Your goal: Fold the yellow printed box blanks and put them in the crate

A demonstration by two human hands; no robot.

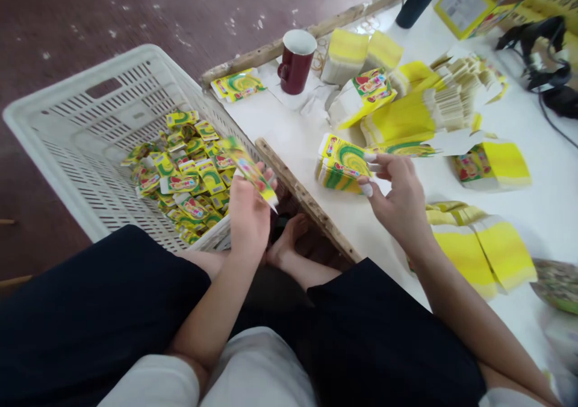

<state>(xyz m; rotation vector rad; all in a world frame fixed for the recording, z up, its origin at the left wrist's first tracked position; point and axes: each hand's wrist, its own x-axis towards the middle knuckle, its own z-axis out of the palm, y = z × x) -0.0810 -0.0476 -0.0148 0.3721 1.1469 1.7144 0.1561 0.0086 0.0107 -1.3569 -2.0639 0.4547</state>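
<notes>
My left hand [249, 208] is closed around a yellow-green printed carton [250, 169], blurred by motion, over the near edge of the crate. On the white table, a stack of flat printed cartons [343, 161] lies with its top face up. My right hand [397, 193] pinches at the right edge of that stack, index finger on top and thumb lower; how many cartons it grips cannot be made out. Many small filled-out cartons [194, 178] lie heaped inside the white plastic crate [63, 115] to the left.
A maroon mug [297, 64] stands near the wooden table edge [311, 205], and a dark mug [418, 0] farther back. Bundles of flat cartons [401, 118] spread across the table, with more yellow stacks [483, 253] at right. A black cabled object [542, 58] lies far right.
</notes>
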